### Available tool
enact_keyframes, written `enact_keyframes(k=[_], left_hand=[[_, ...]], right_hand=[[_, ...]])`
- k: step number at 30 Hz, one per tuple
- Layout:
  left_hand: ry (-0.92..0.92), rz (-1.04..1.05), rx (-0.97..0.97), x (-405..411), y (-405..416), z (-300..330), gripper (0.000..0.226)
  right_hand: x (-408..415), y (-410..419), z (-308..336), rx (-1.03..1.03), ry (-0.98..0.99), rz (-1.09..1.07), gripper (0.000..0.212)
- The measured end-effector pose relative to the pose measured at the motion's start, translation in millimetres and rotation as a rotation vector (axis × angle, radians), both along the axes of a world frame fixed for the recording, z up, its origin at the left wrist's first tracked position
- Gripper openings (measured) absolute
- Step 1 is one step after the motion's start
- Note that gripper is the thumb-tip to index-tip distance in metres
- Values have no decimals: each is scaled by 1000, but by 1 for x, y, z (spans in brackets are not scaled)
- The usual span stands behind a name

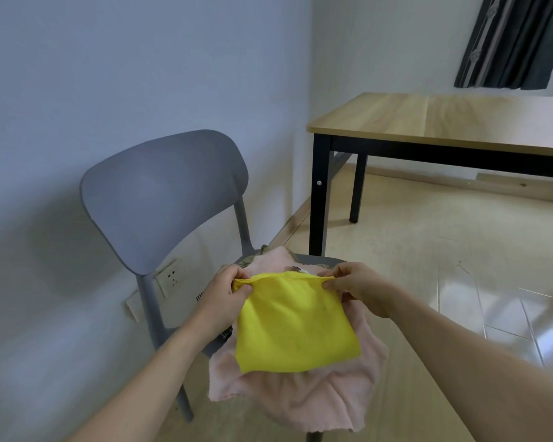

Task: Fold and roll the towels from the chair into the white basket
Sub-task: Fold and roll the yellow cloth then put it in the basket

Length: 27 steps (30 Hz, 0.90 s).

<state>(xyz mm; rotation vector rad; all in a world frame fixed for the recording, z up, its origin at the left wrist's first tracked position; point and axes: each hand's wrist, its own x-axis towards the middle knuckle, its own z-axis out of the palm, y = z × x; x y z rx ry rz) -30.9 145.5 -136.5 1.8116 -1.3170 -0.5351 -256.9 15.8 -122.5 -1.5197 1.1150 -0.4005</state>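
The folded yellow cloth towel (pixel 296 327), pinched at its top corners by left hand (pixel 227 293) and right hand (pixel 361 288), awaits rolling above a pink fleecy towel (pixel 300 400) on the grey plastic chair (pixel 163 199); no basket shows.

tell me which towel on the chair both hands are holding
The bright yellow towel, pinched at its top corners by the left hand and right hand; the pale pink towel lies loose beneath.

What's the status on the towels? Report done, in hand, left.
Done: nothing visibly finished; no white basket is in view. In hand: the yellow towel, already folded at least once, pinched at its top corners by the left hand and right hand over the chair. Left: rolling it, then the pink towel beneath and other cloth under that.
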Motion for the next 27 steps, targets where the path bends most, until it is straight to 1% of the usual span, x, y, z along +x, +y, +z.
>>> enact_keyframes(k=[5, 9, 13, 16, 19, 22, 27], left_hand=[[18, -24, -12, 1, -1, 0, 14], [20, -8, -30, -2, -2, 4, 12], [31, 0, -40, -5, 0, 10, 18], [22, -14, -57, -7, 3, 13, 23], [8, -9, -88, -9, 6, 14, 22], [30, 33, -95, -12, 8, 11, 23], [96, 180, -106, -22, 6, 4, 24]], right_hand=[[3, -3, 7, 85, -1, 68, 13], [5, -7, 15, 75, -36, 19, 13], [10, -7, 15, -14, 133, 61, 11], [12, -7, 15, -7, 175, 99, 9], [11, -7, 20, -3, 192, 106, 9], [10, -4, 24, -7, 196, 102, 9], [6, 1, 30, -39, 123, 83, 13]])
